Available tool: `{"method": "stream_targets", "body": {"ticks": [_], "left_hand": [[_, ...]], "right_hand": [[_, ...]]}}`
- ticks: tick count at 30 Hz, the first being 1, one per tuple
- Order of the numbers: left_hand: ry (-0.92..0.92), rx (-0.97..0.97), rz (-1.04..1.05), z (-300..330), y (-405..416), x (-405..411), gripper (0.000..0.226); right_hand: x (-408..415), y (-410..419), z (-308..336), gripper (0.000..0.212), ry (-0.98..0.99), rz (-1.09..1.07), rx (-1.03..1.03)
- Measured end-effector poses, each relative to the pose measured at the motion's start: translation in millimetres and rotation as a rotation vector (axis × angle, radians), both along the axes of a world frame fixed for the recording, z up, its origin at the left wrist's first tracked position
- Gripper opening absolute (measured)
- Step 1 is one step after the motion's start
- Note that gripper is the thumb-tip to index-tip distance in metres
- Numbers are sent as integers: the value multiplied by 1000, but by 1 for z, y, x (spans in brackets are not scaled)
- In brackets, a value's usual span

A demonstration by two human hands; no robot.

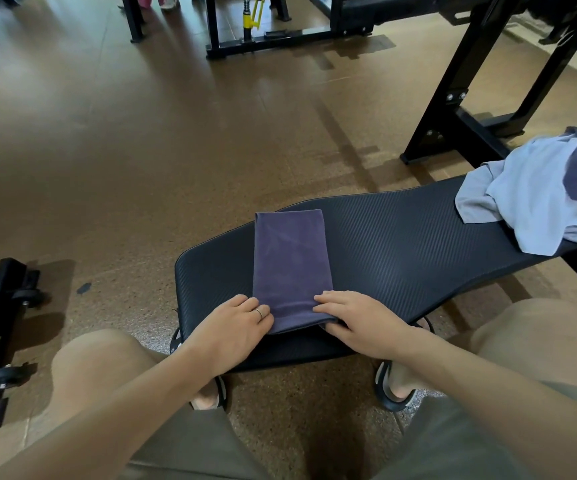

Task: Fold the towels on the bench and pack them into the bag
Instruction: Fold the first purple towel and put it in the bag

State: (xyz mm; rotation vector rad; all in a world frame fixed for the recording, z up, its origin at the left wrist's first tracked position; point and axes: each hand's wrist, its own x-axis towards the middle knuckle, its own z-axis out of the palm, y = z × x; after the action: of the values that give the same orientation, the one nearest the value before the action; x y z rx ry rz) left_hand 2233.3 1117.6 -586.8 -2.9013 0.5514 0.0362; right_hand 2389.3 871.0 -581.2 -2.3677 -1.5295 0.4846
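Count first: one purple towel (292, 261) lies folded into a long rectangle across the near end of the black bench (401, 233), its long axis running away from you, near edge at the bench's front. Further along the bench to your right sits one loose heap of unfolded towels (536, 199); at least two cloths show in it, a pale blue-grey one on top and a darker purple one bunched behind, but the exact number in the heap cannot be told. Two hands are in view. Your left hand (235, 327) lies palm down at the near left corner of the folded towel, fingers extended and close together, tips resting on the towel's edge; a ring (259, 312) shows on one finger. Your right hand (356, 323) lies at the near right corner, fingers flat on top of the cloth, thumb tucked at the near edge as if under the fold, though whether it actually pinches the cloth cannot be told. Both forearms reach forward over your knees. Black gym frames (467, 98) stand on the brown floor (141, 150) beyond.
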Motion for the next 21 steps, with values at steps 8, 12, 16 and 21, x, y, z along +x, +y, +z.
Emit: {"method": "stream_targets", "body": {"ticks": [8,12,16,21], "left_hand": [[313,-407,174,21,8,-1,44],[442,-819,505,22,7,6,22],[355,-924,655,16,0,9,27],[232,-959,785,9,-10,9,34]], "right_hand": [[0,-13,0,36,257,-103,-19],[-4,-4,5,37,493,-411,89],[-11,12,0,44,501,-609,193],[-20,27,-16,49,312,-722,183]]}}
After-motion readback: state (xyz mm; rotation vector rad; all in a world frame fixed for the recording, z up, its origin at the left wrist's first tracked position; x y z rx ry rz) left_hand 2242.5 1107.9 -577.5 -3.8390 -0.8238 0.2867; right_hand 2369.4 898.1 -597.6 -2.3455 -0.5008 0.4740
